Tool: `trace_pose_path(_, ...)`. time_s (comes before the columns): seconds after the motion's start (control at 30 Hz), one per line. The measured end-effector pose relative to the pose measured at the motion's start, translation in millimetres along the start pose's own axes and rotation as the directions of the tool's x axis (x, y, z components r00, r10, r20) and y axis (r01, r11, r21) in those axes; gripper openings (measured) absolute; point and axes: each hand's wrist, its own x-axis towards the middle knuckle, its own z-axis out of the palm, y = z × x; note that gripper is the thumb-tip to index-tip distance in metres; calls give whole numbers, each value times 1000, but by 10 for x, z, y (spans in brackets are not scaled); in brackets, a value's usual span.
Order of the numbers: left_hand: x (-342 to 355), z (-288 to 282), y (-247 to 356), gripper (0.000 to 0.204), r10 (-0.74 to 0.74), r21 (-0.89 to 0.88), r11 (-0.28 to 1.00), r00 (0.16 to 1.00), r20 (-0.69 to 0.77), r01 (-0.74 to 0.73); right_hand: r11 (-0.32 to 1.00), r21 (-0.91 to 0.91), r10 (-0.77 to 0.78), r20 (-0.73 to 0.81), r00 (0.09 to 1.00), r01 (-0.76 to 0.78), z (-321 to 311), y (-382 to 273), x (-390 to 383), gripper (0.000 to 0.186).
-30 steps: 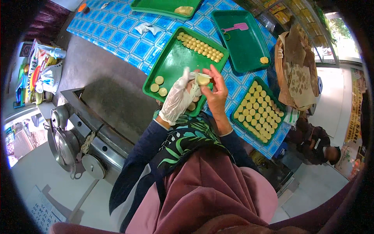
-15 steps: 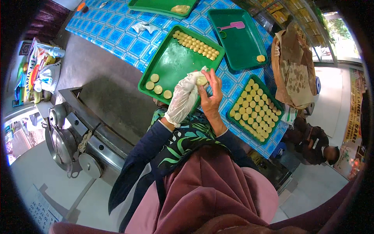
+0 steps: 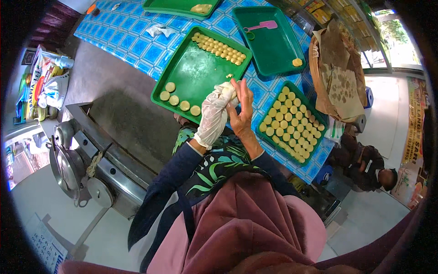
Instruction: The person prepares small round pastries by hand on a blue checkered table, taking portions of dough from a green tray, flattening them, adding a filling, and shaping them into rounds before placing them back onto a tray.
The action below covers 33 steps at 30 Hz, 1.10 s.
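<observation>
My left hand (image 3: 213, 112), in a thin white glove, is closed around a pale dough piece (image 3: 230, 95) mostly hidden by my fingers. Against its other side presses my bare right hand (image 3: 242, 110), fingers fairly straight and thumb bent in. Both hands are over the near right part of a green tray (image 3: 191, 64). Flattened dough rounds (image 3: 184, 105) lie along that tray's near left edge. Rows of small dough balls (image 3: 219, 47) line its far side, and a small dough crumb (image 3: 229, 76) sits just beyond my fingertips.
To the right, another green tray (image 3: 279, 86) holds many yellow dough rounds. Behind it, a darker green tray (image 3: 273, 52) contains a pink spatula (image 3: 268, 24) and a dough lump (image 3: 297, 62). A brown paper-lined basket (image 3: 340, 77) stands at the table's right. Pots (image 3: 68, 166) are at left.
My hands have closed more tightly over the dough piece, which showed as a round before. A crumb now shows on the tray past my fingers. The view has shifted slightly.
</observation>
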Motion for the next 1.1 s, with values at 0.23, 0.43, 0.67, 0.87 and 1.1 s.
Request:
trace_pose_path(0.23, 82, -44, 193, 35, -141, -278, 948, 988, 67, 154, 998, 66, 21, -13, 1000, -20, 19, 34, 35, 81)
trace_pose_path(0.43, 193, -71, 390, 39, -149, -374, 912, 986, 78, 168, 994, -108, 25, -77, 997, -34, 192, -7, 155, 75)
trace_pose_path(0.67, 337, -114, 727, 38, -67, 359, 933, 992, 104, 25, 966, 113, 248, -157, 956, -232, 494, 64, 271, 57)
trace_pose_path(0.87, 633, -435, 922, 38, -95, 125, 987, 995, -13, 96, 429, 733, 744, 45, 667, -527, 782, 168, 551, 51)
trace_pose_path(1.1, 920, -583, 1710, 28, 60, -23, 998, 998, 12, -59, -79, 914, 681, 341, 648, -398, 1106, 481, 524, 39)
